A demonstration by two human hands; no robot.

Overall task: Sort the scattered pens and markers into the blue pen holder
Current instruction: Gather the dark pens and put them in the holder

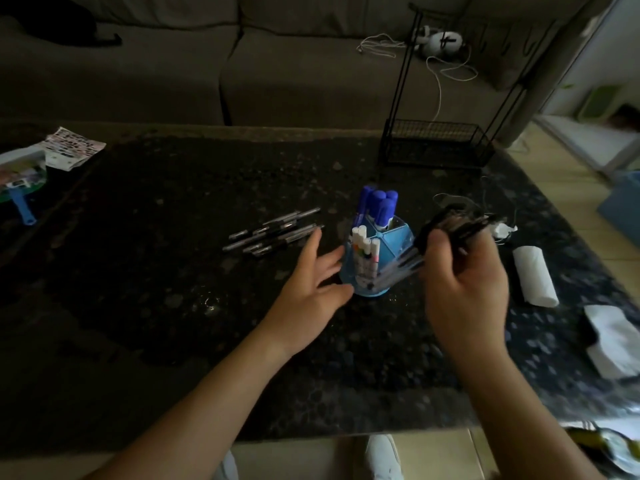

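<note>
- The blue pen holder point(398, 241) stands right of the surface's point(173, 306) middle.
- Right hand point(465, 289): fingers clamped on a blurred bundle, probably pens point(450, 225).
- Left hand point(311, 282): fingers apart, beside the holder.
- Loose pens point(273, 233) lie left.

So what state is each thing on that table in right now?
Pen holder: upright, partly filled.
Blue markers: standing in a back compartment.
White markers: standing in a front compartment.
Loose pens: lying on the table.
Left hand: open, steadying the holder.
Right hand: gripping a blurred bundle of pens.
</note>
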